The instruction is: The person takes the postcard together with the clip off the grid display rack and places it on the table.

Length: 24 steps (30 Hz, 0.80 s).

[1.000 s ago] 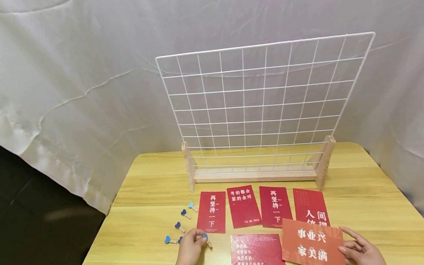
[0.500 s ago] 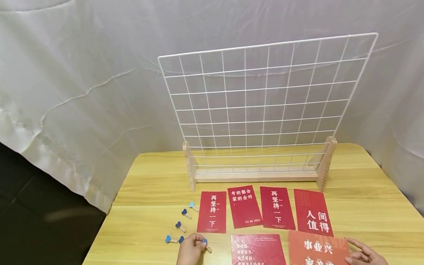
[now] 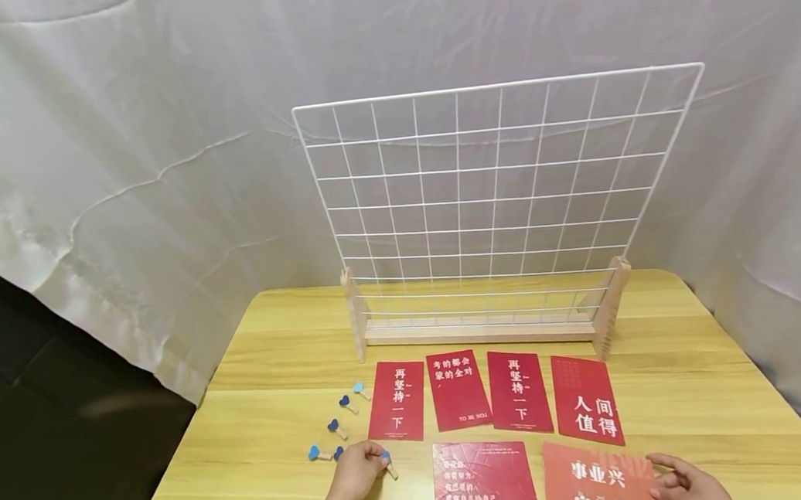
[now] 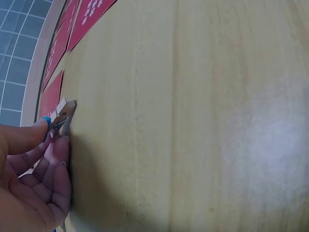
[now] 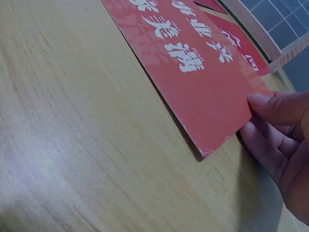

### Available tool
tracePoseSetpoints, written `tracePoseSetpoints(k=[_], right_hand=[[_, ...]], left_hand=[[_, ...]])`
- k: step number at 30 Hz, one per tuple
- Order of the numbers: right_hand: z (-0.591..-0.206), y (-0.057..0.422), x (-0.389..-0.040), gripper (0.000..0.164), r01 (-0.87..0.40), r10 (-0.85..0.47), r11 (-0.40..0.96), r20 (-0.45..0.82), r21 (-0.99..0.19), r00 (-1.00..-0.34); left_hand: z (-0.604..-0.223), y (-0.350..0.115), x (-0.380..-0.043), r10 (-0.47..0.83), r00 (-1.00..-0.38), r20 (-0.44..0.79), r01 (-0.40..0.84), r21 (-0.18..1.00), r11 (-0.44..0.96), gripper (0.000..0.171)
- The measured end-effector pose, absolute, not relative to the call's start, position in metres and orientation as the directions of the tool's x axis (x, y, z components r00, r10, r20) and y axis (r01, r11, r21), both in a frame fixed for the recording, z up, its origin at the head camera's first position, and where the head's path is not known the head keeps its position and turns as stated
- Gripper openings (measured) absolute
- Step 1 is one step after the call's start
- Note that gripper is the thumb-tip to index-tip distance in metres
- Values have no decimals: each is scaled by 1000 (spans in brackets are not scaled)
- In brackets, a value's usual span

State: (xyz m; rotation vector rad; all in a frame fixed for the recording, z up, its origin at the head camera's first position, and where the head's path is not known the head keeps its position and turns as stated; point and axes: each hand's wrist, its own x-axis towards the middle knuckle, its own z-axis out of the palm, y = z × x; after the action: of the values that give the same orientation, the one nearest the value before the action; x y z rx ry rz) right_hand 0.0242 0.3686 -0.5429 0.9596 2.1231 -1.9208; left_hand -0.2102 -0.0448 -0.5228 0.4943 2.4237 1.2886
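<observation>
Between thumb and fingers my left hand (image 3: 362, 469) pinches a small wooden clothespin (image 4: 63, 115) topped with a blue heart, close over the table. At the front right my right hand (image 3: 692, 484) pinches the right edge of an orange-red card (image 3: 598, 476) printed with white characters; in the right wrist view the thumb lies on top and the fingers beneath. The card's front part is cut off by the head view's lower edge. Left of it lies a red card (image 3: 485, 478) with small white writing. Several more heart clothespins (image 3: 336, 428) lie beyond my left hand.
Four-sided white wire grid (image 3: 500, 181) stands upright on a wooden base (image 3: 479, 330) at the back of the table (image 3: 273, 328). Several red cards (image 3: 397, 401) lie in a row before it. Pale curtains (image 3: 153, 104) hang behind and at both sides.
My right hand has brought the orange-red card down and toward the front, uncovering the lower part of the rightmost red card. My left hand has barely moved, still pinching the clothespin.
</observation>
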Motion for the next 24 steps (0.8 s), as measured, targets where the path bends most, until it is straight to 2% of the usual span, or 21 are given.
tracePoseSetpoints(k=[3, 6, 14, 24], right_hand=[[-544, 364, 19, 63, 567, 471, 109, -460, -816, -753], [-546, 361, 17, 57, 585, 522, 166, -433, -794, -735], [-546, 358, 17, 52, 604, 507, 240, -433, -760, -746], [-538, 363, 13, 42, 618, 491, 482, -393, -621, -778]], left_hand=[[-521, -44, -210, 454, -877, -157, 131, 831, 540, 3], [-520, -44, -210, 448, -878, -169, 119, 829, 546, 4], [-520, -45, -208, 439, -880, -181, 109, 823, 557, 4], [-513, -40, -205, 428, -893, -138, 183, 758, 626, 7]])
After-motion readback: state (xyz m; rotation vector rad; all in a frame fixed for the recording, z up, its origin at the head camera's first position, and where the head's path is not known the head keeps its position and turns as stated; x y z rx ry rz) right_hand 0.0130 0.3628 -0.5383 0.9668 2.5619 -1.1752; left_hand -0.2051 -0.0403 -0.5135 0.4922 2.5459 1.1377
